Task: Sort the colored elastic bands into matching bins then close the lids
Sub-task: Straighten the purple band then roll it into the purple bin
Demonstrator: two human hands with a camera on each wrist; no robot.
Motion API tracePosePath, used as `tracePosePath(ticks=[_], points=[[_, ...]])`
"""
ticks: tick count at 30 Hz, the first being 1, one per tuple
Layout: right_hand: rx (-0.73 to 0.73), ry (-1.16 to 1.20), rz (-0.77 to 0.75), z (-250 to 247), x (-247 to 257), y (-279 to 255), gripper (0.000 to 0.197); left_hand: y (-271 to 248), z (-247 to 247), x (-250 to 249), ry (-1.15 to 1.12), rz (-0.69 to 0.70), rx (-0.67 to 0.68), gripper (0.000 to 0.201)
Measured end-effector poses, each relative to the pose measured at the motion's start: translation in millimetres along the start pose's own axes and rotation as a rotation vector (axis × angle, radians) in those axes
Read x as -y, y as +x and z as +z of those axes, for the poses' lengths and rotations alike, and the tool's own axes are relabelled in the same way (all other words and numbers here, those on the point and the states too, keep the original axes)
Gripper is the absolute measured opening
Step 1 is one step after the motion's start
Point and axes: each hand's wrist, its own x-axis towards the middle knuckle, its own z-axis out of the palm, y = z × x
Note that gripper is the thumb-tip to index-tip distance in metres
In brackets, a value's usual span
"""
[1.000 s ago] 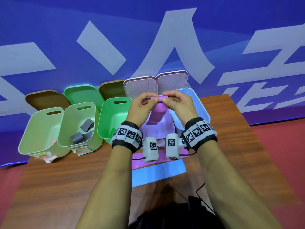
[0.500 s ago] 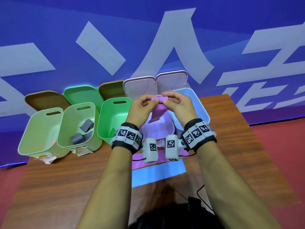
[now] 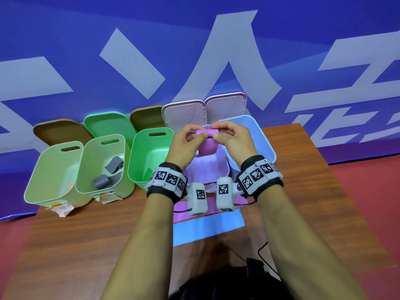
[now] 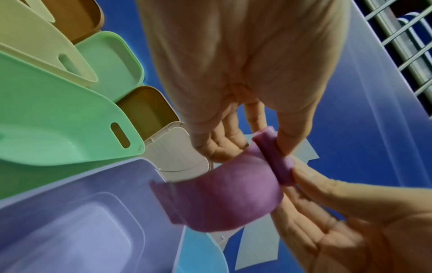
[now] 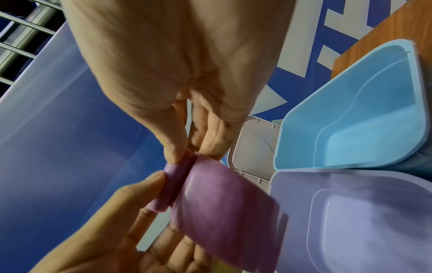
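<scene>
Between both sets of fingers (image 3: 200, 138), half-rolled purple elastic band (image 3: 207, 146), pinched each end, loose tail dangling below over open lilac plastic bin (image 3: 206, 169). Risk: roll springs open, snags rim.

Pinched a rolled purple band (image 4: 275, 158) between left hand (image 4: 238, 73) and right hand (image 4: 346, 218), loose end hanging above the lavender bin (image 4: 70, 230).
</scene>
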Motion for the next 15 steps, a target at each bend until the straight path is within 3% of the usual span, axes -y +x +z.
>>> tracePosePath(ticks=[7, 15], points=[[0.021, 0.061, 0.044, 2.3, 0.2, 0.2, 0.018, 1.4, -5.2, -1.6, 0.003, 0.086, 0.021, 0.025], [-0.042, -0.058, 0.005, 0.0, 5.2, -0.8, 0.025, 1.5, -0.5, 2.7, -0.018, -0.011, 0.005, 0.009]])
